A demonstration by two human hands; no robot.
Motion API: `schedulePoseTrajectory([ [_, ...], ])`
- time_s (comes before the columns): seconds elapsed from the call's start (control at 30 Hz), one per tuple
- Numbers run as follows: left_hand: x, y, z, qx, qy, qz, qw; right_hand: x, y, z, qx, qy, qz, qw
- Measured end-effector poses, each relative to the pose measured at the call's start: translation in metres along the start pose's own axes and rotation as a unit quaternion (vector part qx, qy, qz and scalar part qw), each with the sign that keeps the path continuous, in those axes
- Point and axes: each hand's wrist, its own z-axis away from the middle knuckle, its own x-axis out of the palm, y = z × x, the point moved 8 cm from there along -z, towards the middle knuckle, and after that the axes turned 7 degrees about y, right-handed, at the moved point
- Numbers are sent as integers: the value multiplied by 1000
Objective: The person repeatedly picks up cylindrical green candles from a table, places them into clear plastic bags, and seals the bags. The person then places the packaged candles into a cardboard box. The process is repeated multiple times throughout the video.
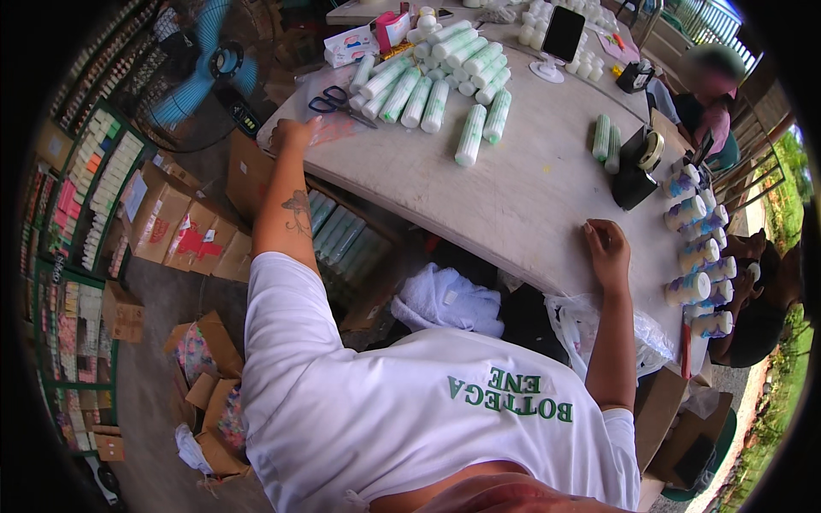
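At the table's left edge, my left hand (293,134) has its fingers closed at a thin clear plastic bag (332,131) with reddish print. Just beyond that hand lie scissors (328,102) with dark blue handles, near a heap of plastic-wrapped white and green rolls (416,101). Two such rolls (469,135) lie slightly apart in front of the heap. My right hand (609,248) rests by the near table edge, fingers loosely curled and slightly apart, holding nothing. Beyond it stands a black tape dispenser (634,171), with two green rolls (602,138) beside it.
Several white jars with purple-blue wraps (689,288) line the table's right end, near a red-handled tool (686,346). A phone on a stand (563,36) is at the back. A blue fan (205,64) and cardboard boxes (175,227) stand left. Other people sit at the right.
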Motion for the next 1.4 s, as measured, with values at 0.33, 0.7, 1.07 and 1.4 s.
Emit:
schedulePoseTrajectory([
  [0.33,7,30,-27,47,-2,-37,998,0,6,0,4,-4,-12,1000],
  [0.7,40,-2,-70,109,-82,-18,990,4,-3,-1,-13,-26,-3,1000],
  [1.07,-1,11,-24,162,47,26,985,5,6,-2,-7,-27,-39,999],
  [1.4,23,-10,-50,104,-43,342,933,6,3,-2,-1,-28,-43,999],
])
